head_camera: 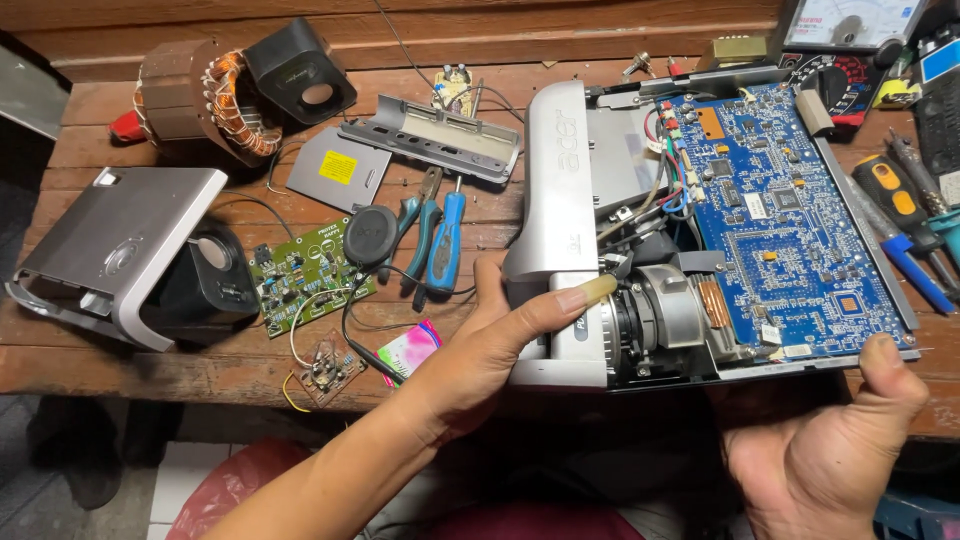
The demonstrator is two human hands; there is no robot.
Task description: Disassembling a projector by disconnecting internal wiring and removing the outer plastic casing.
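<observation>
An opened projector [560,180] lies on the wooden bench, its silver front panel toward me and its blue circuit board [790,230] bare. My left hand [490,345] grips the silver front at the near left corner, thumb laid across toward the lens barrel [655,315]. From below, my right hand [830,450] holds the near right edge of the chassis, thumb up against the metal rim.
Blue-handled pliers [440,240], a black round speaker [372,232], a green circuit board [300,275] and a small brown board [328,368] lie left of the projector. Farther left are a silver cover [120,245], a copper-wound motor stator [205,100] and a grey bracket [430,135]. Screwdrivers [905,215] and a meter [850,25] sit right.
</observation>
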